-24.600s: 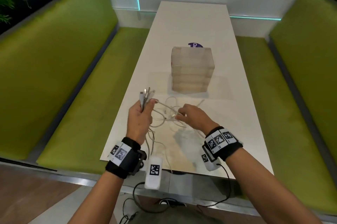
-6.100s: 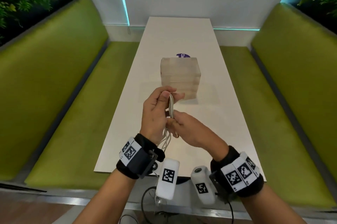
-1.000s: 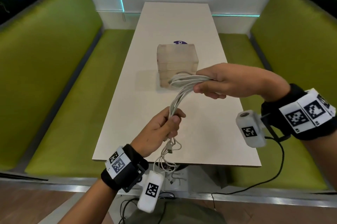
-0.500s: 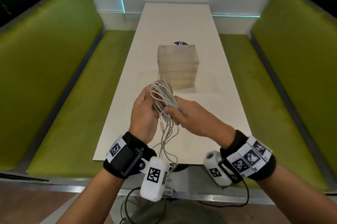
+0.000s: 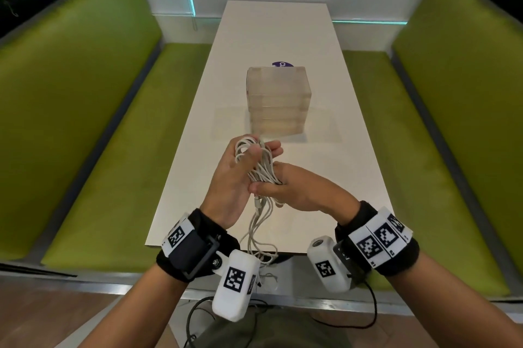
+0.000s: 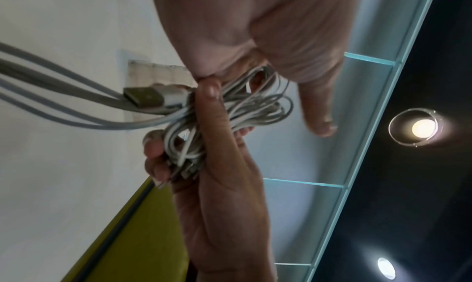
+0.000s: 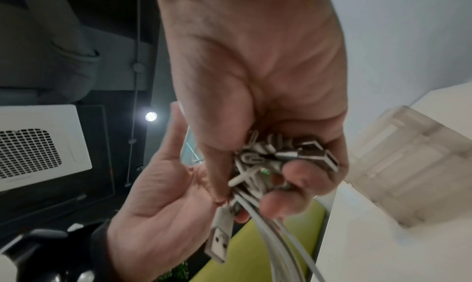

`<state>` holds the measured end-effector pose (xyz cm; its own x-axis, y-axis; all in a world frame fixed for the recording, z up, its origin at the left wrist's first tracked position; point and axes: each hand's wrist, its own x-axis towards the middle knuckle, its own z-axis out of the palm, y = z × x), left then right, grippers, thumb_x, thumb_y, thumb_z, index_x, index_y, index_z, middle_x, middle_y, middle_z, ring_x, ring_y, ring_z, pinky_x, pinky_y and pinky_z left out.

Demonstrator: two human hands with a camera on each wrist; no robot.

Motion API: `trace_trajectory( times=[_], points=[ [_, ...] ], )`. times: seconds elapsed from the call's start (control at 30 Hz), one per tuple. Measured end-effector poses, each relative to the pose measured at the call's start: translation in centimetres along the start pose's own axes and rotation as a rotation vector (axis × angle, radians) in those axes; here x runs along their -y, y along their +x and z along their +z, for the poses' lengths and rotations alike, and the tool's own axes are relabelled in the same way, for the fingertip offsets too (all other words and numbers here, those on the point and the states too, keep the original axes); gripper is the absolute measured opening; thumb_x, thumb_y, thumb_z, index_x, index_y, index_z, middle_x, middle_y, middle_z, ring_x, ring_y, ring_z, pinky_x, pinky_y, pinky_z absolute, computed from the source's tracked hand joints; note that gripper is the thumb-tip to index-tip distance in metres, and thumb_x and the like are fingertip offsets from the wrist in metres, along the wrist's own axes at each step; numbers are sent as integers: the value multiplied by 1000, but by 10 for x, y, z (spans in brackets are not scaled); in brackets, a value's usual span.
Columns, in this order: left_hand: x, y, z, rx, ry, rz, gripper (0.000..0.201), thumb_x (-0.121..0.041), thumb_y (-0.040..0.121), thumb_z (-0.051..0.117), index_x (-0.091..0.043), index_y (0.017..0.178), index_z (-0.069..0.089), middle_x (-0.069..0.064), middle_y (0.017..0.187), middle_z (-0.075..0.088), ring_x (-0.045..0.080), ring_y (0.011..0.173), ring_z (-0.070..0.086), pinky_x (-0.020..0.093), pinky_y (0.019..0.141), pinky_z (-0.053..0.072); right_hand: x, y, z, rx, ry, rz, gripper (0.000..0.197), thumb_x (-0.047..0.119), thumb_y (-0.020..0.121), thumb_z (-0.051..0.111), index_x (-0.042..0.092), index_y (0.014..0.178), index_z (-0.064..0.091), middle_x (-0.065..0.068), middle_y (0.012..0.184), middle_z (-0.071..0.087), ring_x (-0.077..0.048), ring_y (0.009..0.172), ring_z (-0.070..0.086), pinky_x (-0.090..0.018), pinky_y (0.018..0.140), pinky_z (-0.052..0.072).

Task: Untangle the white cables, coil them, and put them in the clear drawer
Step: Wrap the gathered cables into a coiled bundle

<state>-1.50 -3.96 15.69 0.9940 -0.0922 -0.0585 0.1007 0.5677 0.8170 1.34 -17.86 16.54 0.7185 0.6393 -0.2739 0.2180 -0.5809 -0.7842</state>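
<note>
The white cables [image 5: 261,168] form a loose coil held above the near end of the table. The coil's upper loops lie over my left hand [image 5: 237,178], whose palm and fingers are straight in the right wrist view [image 7: 155,197]. My right hand [image 5: 288,189] grips the coil's middle, fingers curled round the strands and plugs [image 7: 270,161]. A USB plug [image 7: 219,244] pokes out below this fist. Loose cable ends [image 5: 259,237] hang past the table's near edge. The clear drawer unit [image 5: 278,101] stands shut just beyond the hands.
The white table [image 5: 334,178] runs away from me between two green benches [image 5: 93,149], [image 5: 441,163]. A purple sticker [image 5: 283,64] lies behind the drawer unit. Black wrist-camera leads dangle below the table edge.
A second ago my right hand held the cables stretched out to the right. It has since come back to the left hand, laid the loops over it, and now grips the coil lower down.
</note>
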Motion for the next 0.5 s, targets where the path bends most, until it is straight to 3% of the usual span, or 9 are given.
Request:
trace_trajectory(
  times=[0.03, 0.1, 0.17, 0.23, 0.33, 0.4, 0.5],
  points=[
    [2, 0, 0, -28, 66, 25, 60, -34, 61, 86, -9, 104, 53, 15, 101, 70, 28, 99, 67, 35, 74, 57, 0, -1, 0, 8, -24, 18, 29, 41, 95, 50, 20, 76, 55, 2, 66, 52, -11, 58, 47, -24, 59, 38],
    [4, 2, 1, -106, 125, 60, 37, -15, 69, 79, -10, 96, 54, 6, 78, 69, 21, 74, 68, 32, 66, 57, 0, -1, 3, 22, -42, 40, 24, 43, 95, 48, 24, 85, 57, 6, 75, 58, -7, 65, 50, -22, 64, 40],
    [4, 2, 3, -150, 126, 75, 15, -11, 81, 69, -11, 92, 58, 1, 65, 63, 15, 62, 64, 33, 73, 58, 0, -1, 6, 32, -23, 20, 23, 40, 96, 47, 22, 95, 60, 5, 83, 62, -5, 69, 53, -21, 67, 42],
    [4, 2, 5, -180, 140, 76, 1, -12, 90, 60, -12, 90, 60, 0, 58, 58, 13, 58, 63, 35, 85, 56, -1, -1, 7, 47, 22, 5, 19, 34, 96, 48, 21, 95, 63, 14, 77, 61, 0, 66, 53, -17, 64, 39],
    [4, 1, 7, -173, 224, 91, 7, -13, 93, 55, -10, 87, 57, 0, 55, 56, 12, 57, 63, 38, 89, 54, -4, -2, 9, 97, 204, -31, 16, 22, 96, 50, 18, 92, 65, 21, 72, 63, 8, 66, 54, -7, 64, 37],
    [2, 1, 6, -143, 271, 105, 10, -18, 93, 58, -10, 86, 55, -2, 56, 57, 12, 59, 64, 41, 89, 54, -6, -3, 13, 100, 297, -58, 18, 15, 95, 50, 10, 90, 66, 14, 77, 67, 7, 67, 55, -4, 63, 36],
    [0, 4, 4, -113, 326, 90, 14, -24, 88, 61, -11, 82, 56, -3, 59, 59, 15, 66, 65, 34, 83, 57, -10, -3, 17, 74, 361, -46, 19, 19, 95, 52, 3, 89, 62, -1, 77, 67, -5, 71, 57, -18, 71, 39]
  ],
)
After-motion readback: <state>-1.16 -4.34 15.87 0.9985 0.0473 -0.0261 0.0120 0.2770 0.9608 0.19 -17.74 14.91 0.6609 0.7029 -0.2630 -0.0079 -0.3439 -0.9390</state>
